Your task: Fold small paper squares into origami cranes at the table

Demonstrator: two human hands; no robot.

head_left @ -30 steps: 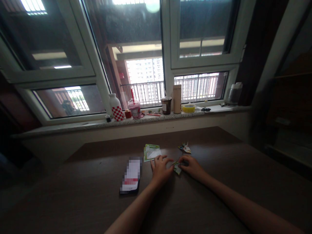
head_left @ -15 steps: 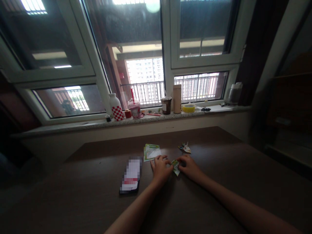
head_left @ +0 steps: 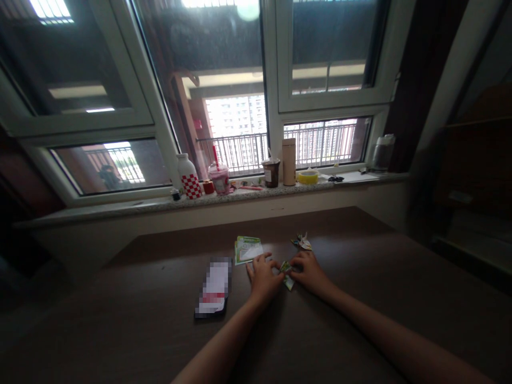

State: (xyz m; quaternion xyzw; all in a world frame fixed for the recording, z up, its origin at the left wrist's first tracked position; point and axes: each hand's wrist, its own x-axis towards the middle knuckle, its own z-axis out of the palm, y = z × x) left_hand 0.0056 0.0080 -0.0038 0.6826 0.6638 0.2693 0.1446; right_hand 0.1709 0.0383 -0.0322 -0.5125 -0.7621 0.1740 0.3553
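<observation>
Paper point(head_left: 288, 282), small and green-and-white, lay at the table point(head_left: 120, 341) between both hands. The left hand point(head_left: 266, 277) and right hand point(head_left: 310, 272) each had thumb and fingertips nearly together, pinching opposite edges. Progress: angular outline suggested folding partly done; amount left could not be judged. Beyond, pointed folded pieces point(head_left: 304, 243) looked finished; thin flat sheets point(head_left: 245, 247), roughly stacked, appeared unfolded. Table surface: smooth, dark brown, faintly glossy.

folded paper point(head_left: 288, 282): green and white. paper sheets point(head_left: 247, 246): green and white. bottle point(head_left: 189, 178): white above, red-and-white check below. lidded cup point(head_left: 220, 180): pink. straw point(head_left: 215, 155): red. flask point(head_left: 288, 162): tan. tape roll point(head_left: 308, 178): yellow. scissors point(head_left: 336, 179): black handles. windowsill point(head_left: 248, 196): grey, speckled. tabletop point(head_left: 344, 341): dark brown. window frame point(head_left: 271, 69): off-white.
</observation>
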